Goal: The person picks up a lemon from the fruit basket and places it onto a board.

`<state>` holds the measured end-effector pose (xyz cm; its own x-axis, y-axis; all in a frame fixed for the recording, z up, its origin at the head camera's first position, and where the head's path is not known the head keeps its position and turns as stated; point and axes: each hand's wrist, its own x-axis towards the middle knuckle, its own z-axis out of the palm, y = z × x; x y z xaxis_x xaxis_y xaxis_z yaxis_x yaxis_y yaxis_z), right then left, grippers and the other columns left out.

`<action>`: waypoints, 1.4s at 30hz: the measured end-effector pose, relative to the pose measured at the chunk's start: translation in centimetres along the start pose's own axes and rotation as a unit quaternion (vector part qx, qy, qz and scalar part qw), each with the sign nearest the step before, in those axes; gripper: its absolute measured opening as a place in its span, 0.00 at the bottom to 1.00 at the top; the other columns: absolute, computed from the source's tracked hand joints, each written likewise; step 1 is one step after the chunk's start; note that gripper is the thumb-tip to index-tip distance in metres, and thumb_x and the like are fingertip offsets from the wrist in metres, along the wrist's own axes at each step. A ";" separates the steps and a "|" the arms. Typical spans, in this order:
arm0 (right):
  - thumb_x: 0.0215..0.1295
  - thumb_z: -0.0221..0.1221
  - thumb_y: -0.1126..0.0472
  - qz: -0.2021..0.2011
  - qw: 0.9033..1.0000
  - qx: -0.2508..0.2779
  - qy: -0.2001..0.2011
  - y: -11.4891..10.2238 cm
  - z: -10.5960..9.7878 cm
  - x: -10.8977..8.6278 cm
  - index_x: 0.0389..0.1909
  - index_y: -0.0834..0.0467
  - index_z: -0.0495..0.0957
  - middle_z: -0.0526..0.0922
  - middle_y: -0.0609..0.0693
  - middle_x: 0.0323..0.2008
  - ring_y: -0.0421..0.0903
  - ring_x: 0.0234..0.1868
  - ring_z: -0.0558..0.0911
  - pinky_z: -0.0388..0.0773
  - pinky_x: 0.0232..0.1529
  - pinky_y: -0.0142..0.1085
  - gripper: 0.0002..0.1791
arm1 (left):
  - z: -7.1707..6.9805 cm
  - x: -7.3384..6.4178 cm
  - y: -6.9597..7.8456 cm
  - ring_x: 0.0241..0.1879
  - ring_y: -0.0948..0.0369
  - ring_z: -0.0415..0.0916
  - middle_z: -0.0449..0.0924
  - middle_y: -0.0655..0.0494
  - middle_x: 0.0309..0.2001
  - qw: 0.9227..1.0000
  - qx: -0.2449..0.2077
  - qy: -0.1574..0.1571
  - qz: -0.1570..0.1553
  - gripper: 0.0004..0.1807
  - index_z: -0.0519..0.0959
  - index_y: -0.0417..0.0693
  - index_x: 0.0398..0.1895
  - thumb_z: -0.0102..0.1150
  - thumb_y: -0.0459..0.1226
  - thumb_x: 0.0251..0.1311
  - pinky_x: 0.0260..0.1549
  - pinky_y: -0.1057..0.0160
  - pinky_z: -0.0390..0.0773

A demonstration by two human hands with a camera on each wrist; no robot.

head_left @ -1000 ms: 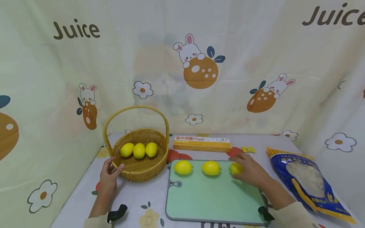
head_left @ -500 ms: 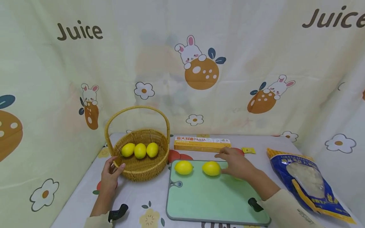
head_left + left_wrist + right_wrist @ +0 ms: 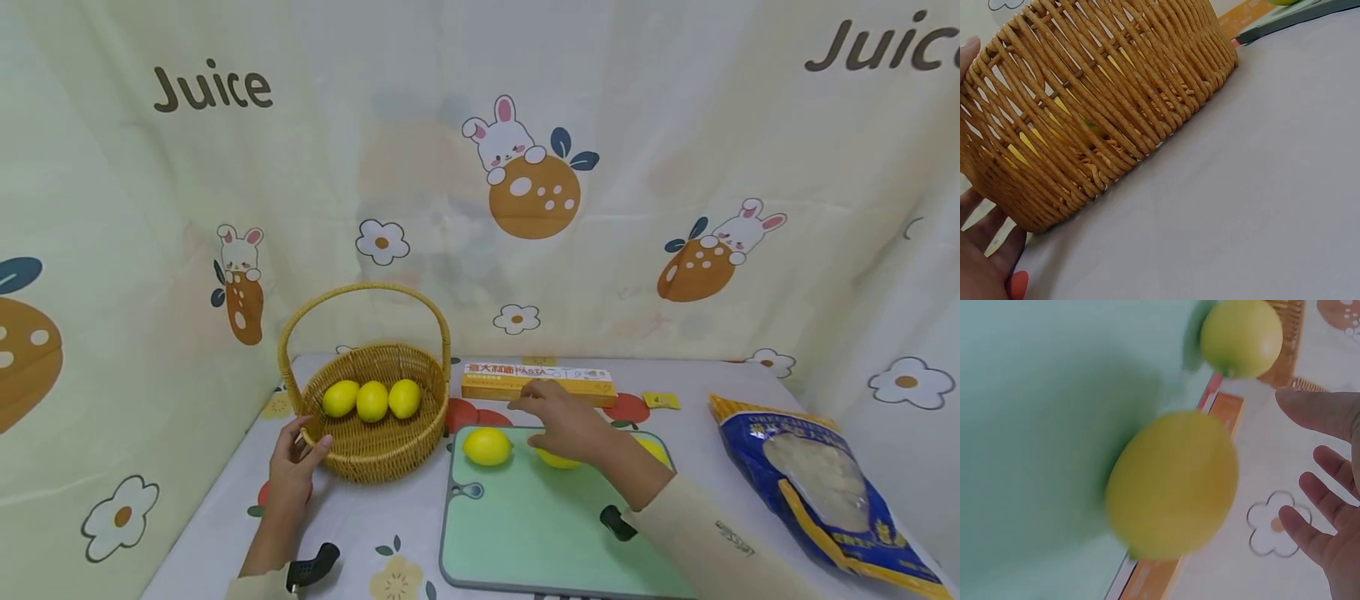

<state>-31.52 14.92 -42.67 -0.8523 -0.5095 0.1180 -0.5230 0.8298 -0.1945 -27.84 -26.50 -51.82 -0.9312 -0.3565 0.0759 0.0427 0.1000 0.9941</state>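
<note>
Right hand (image 3: 564, 419) fingers (image 3: 1329, 469) spread and loose, gripping nothing, hovering over the middle round yellow lemon (image 3: 558, 459) on the flat mint-green cutting board (image 3: 525, 533). Left lemon (image 3: 487, 446) and right lemon (image 3: 654, 449) lie on the same board, each apart from the hand. Left hand (image 3: 294, 463) fingers relaxed, resting against the rim of the woven yellow wicker basket (image 3: 378, 437) holding three lemons (image 3: 372, 399). Orange pasta box (image 3: 538, 382) behind board; blue food bag (image 3: 821, 479) at right.
</note>
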 end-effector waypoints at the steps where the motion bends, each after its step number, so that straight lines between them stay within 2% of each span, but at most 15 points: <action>1: 0.52 0.73 0.57 -0.007 1.000 0.000 0.001 -0.2 0.1 0.2 0.58 0.40 0.78 0.71 0.45 0.56 0.45 0.54 0.70 0.79 0.46 0.37 0.31 | 0.0 0.0 0.0 0.70 0.51 0.55 0.56 0.54 0.73 1.000 0.000 -0.001 0.000 0.33 0.62 0.53 0.69 0.64 0.44 0.63 0.65 0.48 0.61; 7: 0.55 0.72 0.59 -0.026 0.999 0.027 0.002 -1.7 0.6 1.2 0.58 0.42 0.78 0.69 0.45 0.58 0.45 0.57 0.69 0.77 0.52 0.40 0.28 | 0.0 -0.4 0.1 0.70 0.50 0.54 0.55 0.53 0.73 1.000 0.010 0.000 0.002 0.36 0.61 0.52 0.70 0.64 0.47 0.62 0.65 0.47 0.61; 16: 0.59 0.68 0.60 -0.063 0.997 0.054 -0.001 -4.2 0.9 3.3 0.58 0.46 0.79 0.70 0.44 0.57 0.44 0.56 0.69 0.75 0.53 0.38 0.25 | -0.3 -0.1 -0.1 0.70 0.49 0.55 0.55 0.52 0.73 1.000 0.009 0.001 0.006 0.34 0.62 0.51 0.69 0.64 0.43 0.63 0.65 0.46 0.60; 23: 0.62 0.66 0.53 -0.085 0.995 0.057 -0.011 -6.0 0.8 5.3 0.59 0.47 0.78 0.69 0.47 0.60 0.47 0.58 0.68 0.75 0.54 0.42 0.24 | -0.3 0.3 -0.1 0.70 0.51 0.54 0.55 0.55 0.73 1.000 0.000 -0.008 0.008 0.34 0.61 0.52 0.70 0.63 0.44 0.63 0.66 0.47 0.60; 27: 0.62 0.66 0.49 -0.098 0.994 0.056 -0.015 -6.7 1.2 6.2 0.60 0.49 0.77 0.70 0.47 0.59 0.46 0.59 0.69 0.74 0.55 0.41 0.25 | -0.2 0.2 -0.3 0.70 0.51 0.55 0.56 0.54 0.72 1.000 -0.003 -0.006 0.008 0.32 0.62 0.52 0.69 0.63 0.41 0.64 0.65 0.48 0.60; 35: 0.68 0.57 0.43 -0.093 0.995 0.036 0.009 -8.2 2.1 7.5 0.61 0.48 0.76 0.72 0.47 0.58 0.45 0.56 0.71 0.74 0.54 0.39 0.24 | 0.1 0.1 -0.4 0.70 0.50 0.55 0.55 0.53 0.73 1.000 -0.013 -0.012 0.009 0.31 0.63 0.51 0.69 0.62 0.40 0.64 0.65 0.47 0.60; 42: 0.68 0.57 0.43 -0.072 0.994 0.085 -0.002 -10.9 3.4 9.6 0.61 0.49 0.77 0.72 0.46 0.57 0.46 0.56 0.71 0.74 0.55 0.40 0.24 | 0.0 0.0 -0.2 0.69 0.50 0.56 0.56 0.53 0.72 1.000 -0.016 -0.003 0.022 0.30 0.63 0.49 0.68 0.61 0.38 0.65 0.65 0.47 0.61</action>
<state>-34.03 0.20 -42.76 -0.7688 -0.6208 0.1533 -0.6312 0.6986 -0.3369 -27.88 -26.55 -51.99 -0.9307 -0.3460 0.1187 0.0945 0.0860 0.9918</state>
